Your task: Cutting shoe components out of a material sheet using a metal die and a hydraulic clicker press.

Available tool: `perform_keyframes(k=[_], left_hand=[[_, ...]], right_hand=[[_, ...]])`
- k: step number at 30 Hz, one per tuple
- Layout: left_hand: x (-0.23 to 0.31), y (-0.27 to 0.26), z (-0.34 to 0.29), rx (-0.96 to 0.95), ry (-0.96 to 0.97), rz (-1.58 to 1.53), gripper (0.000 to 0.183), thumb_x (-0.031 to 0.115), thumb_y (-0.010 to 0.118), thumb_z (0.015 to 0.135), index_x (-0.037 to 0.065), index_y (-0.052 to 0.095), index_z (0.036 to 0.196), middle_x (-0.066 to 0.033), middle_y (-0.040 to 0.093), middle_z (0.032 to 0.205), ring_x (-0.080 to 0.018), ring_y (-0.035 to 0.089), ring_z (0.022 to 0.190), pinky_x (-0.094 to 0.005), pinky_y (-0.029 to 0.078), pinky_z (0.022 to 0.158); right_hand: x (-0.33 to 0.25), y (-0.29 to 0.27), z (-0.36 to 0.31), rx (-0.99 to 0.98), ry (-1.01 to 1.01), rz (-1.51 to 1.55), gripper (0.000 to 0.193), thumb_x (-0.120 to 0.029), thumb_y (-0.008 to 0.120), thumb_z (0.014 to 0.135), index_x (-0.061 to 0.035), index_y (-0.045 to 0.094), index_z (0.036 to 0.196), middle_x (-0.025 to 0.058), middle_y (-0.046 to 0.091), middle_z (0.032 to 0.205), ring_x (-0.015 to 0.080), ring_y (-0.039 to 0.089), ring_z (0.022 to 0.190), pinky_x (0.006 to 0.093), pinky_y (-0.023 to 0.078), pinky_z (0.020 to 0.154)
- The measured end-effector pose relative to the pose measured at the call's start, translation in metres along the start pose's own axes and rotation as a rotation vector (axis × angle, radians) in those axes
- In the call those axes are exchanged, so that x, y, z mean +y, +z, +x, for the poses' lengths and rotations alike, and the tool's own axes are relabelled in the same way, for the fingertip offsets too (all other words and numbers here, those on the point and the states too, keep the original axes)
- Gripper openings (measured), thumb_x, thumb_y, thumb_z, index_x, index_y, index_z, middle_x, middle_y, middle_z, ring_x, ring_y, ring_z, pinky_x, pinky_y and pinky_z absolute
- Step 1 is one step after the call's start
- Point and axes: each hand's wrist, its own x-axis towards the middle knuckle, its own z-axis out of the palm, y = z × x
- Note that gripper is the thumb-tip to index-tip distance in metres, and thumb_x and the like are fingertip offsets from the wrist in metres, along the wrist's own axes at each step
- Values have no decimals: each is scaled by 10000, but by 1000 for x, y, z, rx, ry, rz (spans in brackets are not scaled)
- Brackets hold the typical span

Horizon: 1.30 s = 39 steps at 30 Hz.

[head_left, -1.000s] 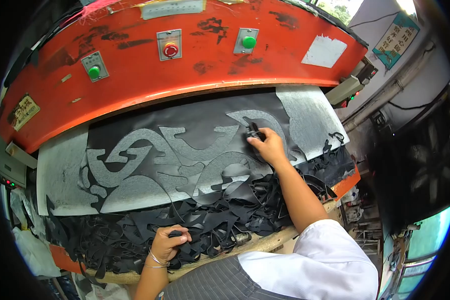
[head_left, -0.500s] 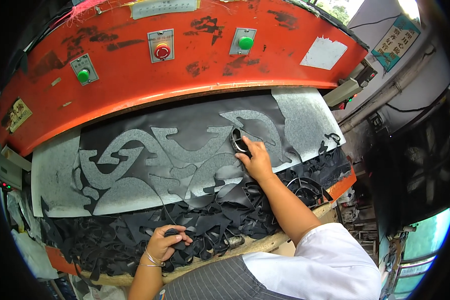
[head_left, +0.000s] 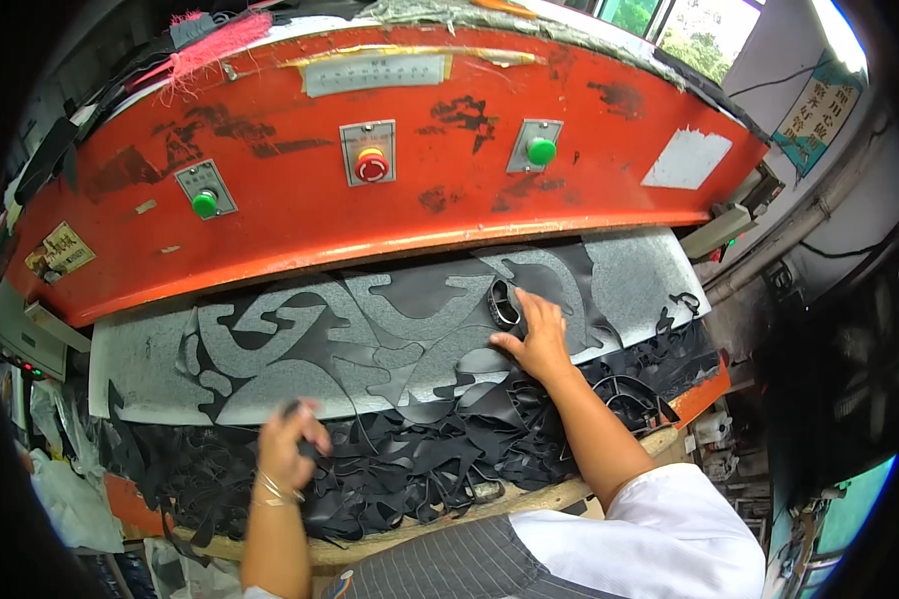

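Note:
A black leather-like sheet (head_left: 425,294) with large curved cut-outs lies on the grey cutting bed (head_left: 634,270). On its right part stands a small dark metal cutting die (head_left: 496,307), an open ring-like shape. My right hand (head_left: 541,344) is at the die's right side, fingers apart, the index fingertip by its rim and the thumb stretched out below it. Motion blurs my left hand (head_left: 288,449), raised over the scraps at the bed's near left edge. Its fingers are closed around small black cut pieces (head_left: 291,408), whose full shape is hidden.
A red press beam (head_left: 449,200) with two green buttons and a red one spans the far side. Tangled black scraps (head_left: 400,459) fill the near edge above a wooden rail (head_left: 350,547). A larger curved cutting die (head_left: 634,399) rests on the scraps to the right.
The view has shifted, showing more of the press beam. My left hand has moved leftward and up from the scraps with the black pieces. The die and my right hand keep nearly the same place.

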Motion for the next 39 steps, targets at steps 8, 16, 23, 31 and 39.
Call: perform_keyframes(k=[8, 16, 23, 31, 39], left_hand=[[152, 30, 124, 557, 1032, 923, 235, 230, 611, 952, -3, 597, 981, -136, 630, 882, -243, 591, 801, -336, 474, 768], [220, 61, 109, 359, 708, 1094, 211, 215, 609, 946, 17, 562, 891, -124, 578, 824, -229, 549, 751, -337, 458, 718], [106, 20, -67, 379, 435, 848, 213, 267, 666, 914, 55, 651, 927, -58, 655, 801, -180, 621, 753, -337, 514, 712], [-34, -83, -269, 1356, 63, -581, 195, 236, 649, 916, 125, 513, 832, 11, 471, 626, -126, 465, 518, -303, 425, 501], [-130, -62, -518, 2135, 1028, -1157, 197, 202, 678, 819, 74, 547, 892, -80, 578, 804, -230, 581, 692, -387, 519, 598]], right_hand=[[-25, -39, 133, 104, 267, 557, 420, -189, 765, 827, 4, 546, 1129, 116, 638, 909, 207, 626, 816, 330, 518, 729], [-35, -60, 171, 129, 333, 715, 149, -79, 674, 893, -15, 545, 931, 22, 590, 774, 85, 529, 701, 253, 464, 641], [-107, -80, 38, -751, -135, 657, 160, -107, 736, 805, -22, 611, 855, 132, 640, 831, 282, 629, 715, 355, 511, 659], [-101, 79, 22, -695, -580, 689, 428, -236, 741, 799, 3, 608, 1129, 182, 625, 1003, 354, 572, 939, 452, 454, 863], [-320, 156, 129, -686, -975, 956, 402, -200, 712, 805, -7, 606, 1140, 185, 612, 1044, 358, 559, 984, 451, 445, 892]])
